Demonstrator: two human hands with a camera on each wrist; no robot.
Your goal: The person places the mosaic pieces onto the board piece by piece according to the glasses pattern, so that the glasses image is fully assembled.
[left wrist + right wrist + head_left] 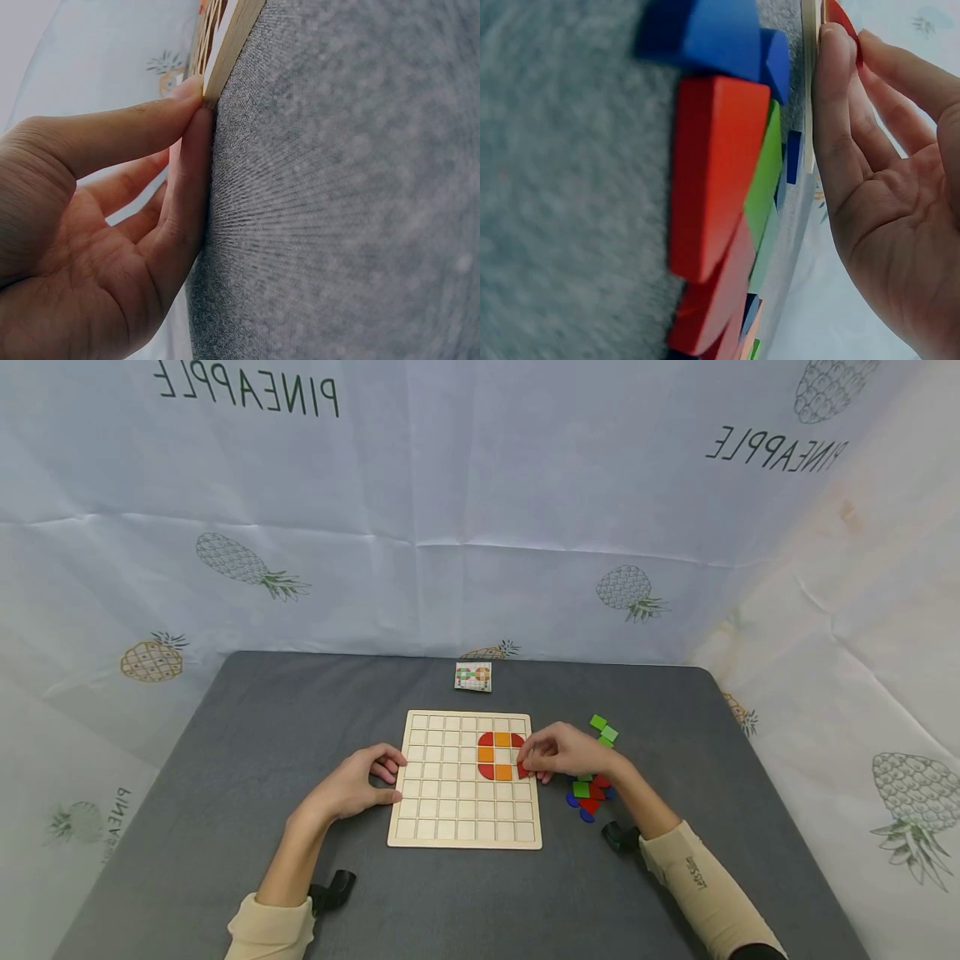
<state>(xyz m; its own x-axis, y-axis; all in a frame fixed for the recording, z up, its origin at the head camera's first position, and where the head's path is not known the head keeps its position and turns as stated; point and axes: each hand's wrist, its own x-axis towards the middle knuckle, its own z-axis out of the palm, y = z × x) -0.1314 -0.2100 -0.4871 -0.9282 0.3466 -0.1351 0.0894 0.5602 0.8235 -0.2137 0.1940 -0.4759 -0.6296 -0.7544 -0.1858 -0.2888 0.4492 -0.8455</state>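
Note:
A wooden grid board (435, 811) lies flat on the table. My left hand (351, 787) is at its left side, and the left wrist view shows thumb and finger pinching the board's edge (229, 56). Over the board's right side, my right hand (568, 750) pinches a red quarter-circle piece (522, 770) between thumb and finger at a lower right cell of a ring of pieces. That ring has red quarter-circles (486, 771) at its corners and orange squares (502, 739) between them. The right fingers partly cover the ring's right side.
Right of the board lies a loose pile of red (588, 805), green (581, 789) and blue pieces (587, 816), partly under the right forearm. Green squares (597, 722) lie farther back. A small pattern card (473, 677) stands beyond the board. A pineapple-print cloth (450, 485) hangs behind the table.

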